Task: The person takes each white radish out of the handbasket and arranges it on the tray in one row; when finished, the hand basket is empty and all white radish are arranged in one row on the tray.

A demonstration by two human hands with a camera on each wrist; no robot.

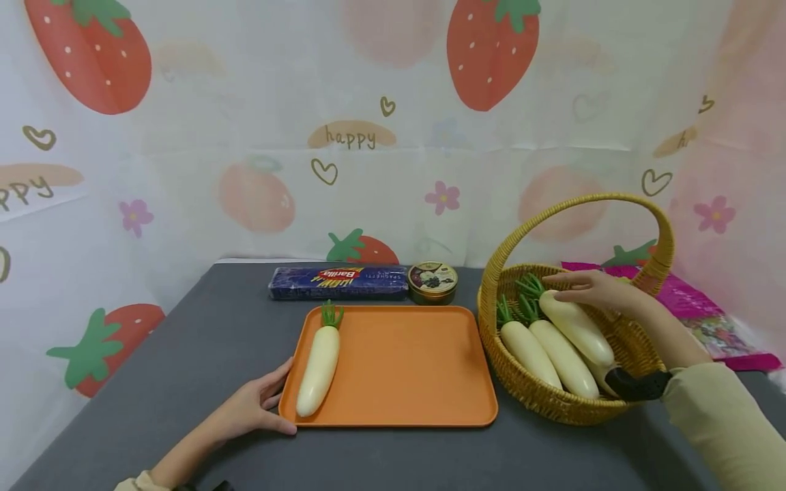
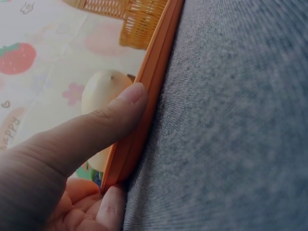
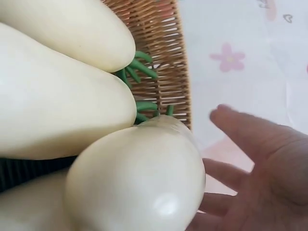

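Note:
An orange tray lies on the dark table, with one white radish with green stem stubs along its left side. My left hand holds the tray's near left corner; its thumb presses the outer rim in the left wrist view. To the right stands a wicker basket holding several white radishes. My right hand reaches in beneath the basket's handle, over the stem end of the uppermost radish. In the right wrist view, its fingers are spread beside that radish, not curled round it.
Behind the tray lie a blue spaghetti pack and a round tin. A pink bag lies behind the basket to the right. The basket's tall handle arches above the right forearm. A printed curtain hangs at the back.

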